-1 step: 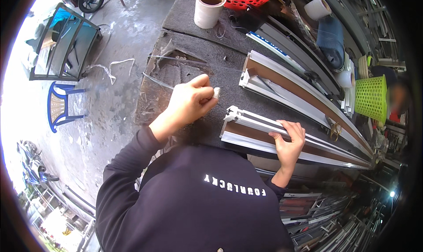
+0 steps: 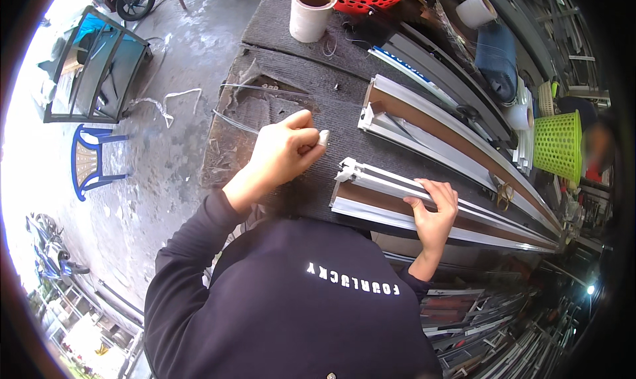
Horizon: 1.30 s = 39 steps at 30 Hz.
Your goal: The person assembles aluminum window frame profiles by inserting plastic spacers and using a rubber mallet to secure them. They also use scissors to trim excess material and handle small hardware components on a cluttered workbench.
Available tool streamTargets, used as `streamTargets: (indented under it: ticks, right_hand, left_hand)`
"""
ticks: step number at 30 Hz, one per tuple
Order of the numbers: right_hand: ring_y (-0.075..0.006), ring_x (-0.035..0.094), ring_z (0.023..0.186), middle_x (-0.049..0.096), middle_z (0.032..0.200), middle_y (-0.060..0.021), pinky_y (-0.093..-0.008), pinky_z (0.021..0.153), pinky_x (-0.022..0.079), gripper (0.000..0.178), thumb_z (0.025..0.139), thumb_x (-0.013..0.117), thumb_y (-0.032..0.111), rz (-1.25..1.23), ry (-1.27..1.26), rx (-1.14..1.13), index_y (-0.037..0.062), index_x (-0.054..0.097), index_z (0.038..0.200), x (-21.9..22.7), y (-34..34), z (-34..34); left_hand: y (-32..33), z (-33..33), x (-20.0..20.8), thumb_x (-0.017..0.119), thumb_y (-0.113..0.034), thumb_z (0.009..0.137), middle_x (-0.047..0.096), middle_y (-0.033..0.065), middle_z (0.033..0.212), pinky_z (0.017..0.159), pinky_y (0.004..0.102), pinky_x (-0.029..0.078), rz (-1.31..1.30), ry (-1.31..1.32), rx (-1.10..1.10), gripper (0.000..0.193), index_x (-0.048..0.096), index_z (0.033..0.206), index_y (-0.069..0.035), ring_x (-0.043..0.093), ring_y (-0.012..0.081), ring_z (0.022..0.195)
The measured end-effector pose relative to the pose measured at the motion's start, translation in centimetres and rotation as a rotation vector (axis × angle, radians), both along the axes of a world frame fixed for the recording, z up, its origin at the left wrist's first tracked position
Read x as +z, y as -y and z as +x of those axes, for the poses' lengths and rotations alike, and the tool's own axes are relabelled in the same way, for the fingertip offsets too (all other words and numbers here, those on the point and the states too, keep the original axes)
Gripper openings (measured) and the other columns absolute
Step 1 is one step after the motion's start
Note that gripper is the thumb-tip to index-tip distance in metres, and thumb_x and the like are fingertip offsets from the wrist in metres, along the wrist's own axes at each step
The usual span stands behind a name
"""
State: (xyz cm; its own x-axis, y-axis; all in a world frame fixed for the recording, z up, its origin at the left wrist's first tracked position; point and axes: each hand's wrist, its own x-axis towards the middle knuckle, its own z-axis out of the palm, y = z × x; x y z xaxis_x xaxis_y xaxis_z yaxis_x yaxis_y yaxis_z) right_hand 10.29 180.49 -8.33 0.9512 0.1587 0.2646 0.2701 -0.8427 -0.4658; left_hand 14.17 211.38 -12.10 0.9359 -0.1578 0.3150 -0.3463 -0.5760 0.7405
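The near frame rail (image 2: 397,203) lies on the workbench (image 2: 311,61); a second frame (image 2: 430,130) lies at its one o'clock, the tape roll (image 2: 311,11) at eleven o'clock.

Nothing has shifted between the 2 pictures: the left hand (image 2: 285,150) pinches the same small pale piece (image 2: 323,138), and the right hand (image 2: 434,210) rests on the same long white-and-brown aluminium frame section (image 2: 397,200).

Bright daylight, overexposed left, fisheye-curved edges
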Motion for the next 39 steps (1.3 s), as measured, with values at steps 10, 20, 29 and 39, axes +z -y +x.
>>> streamTargets:
  ticks: [10, 20, 29, 39]
  right_hand:
    - [-0.0256, 0.060, 0.086, 0.069, 0.084, -0.0085, -0.0341, 0.079, 0.047, 0.014, 0.084, 0.078, 0.012, 0.087, -0.040, 0.018, -0.0004, 0.070, 0.083, 0.5, 4.1, 1.8]
    - [-0.0365, 0.062, 0.107, 0.067, 0.109, -0.0179, -0.0416, 0.095, 0.047, 0.028, 0.085, 0.072, 0.005, -0.376, -0.250, -0.400, -0.0018, 0.065, 0.112, 3.7, 28.6, 3.7]
    - [-0.0261, 0.061, 0.087, 0.062, 0.097, -0.0132, -0.0367, 0.081, 0.049, 0.036, 0.072, 0.070, -0.006, -0.271, -0.235, -0.080, -0.0007, 0.060, 0.106, -0.4, 35.1, 5.3]
    - [-0.0164, 0.067, 0.079, 0.068, 0.083, -0.0110, -0.0307, 0.075, 0.051, 0.029, 0.078, 0.070, -0.005, 0.095, -0.327, -0.031, -0.0019, 0.062, 0.106, 3.9, 36.4, 6.7]
  left_hand:
    - [5.5, -1.3, 3.8, 0.074, -0.024, 0.083, 0.058, 0.0132, 0.122, 0.098, 0.0471, 0.042, 0.162, 0.080, -0.113, 0.030, 0.062, 0.106, -0.008, 0.056, 0.0341, 0.113]
    - [21.3, -2.1, -0.3, 0.074, -0.023, 0.082, 0.058, 0.0095, 0.113, 0.092, 0.0389, 0.046, 0.344, -0.102, -0.115, 0.032, 0.063, 0.106, -0.006, 0.056, 0.0274, 0.106]
    - [24.2, -1.7, -0.5, 0.065, -0.023, 0.090, 0.052, 0.0164, 0.108, 0.089, 0.0434, 0.045, 0.323, -0.127, 0.120, 0.024, 0.062, 0.089, 0.002, 0.057, 0.0327, 0.096]
    - [24.0, -2.6, -0.1, 0.061, -0.014, 0.082, 0.055, 0.0135, 0.111, 0.068, 0.0424, 0.053, 0.239, 0.043, 0.074, 0.015, 0.060, 0.091, -0.002, 0.063, 0.0320, 0.069]
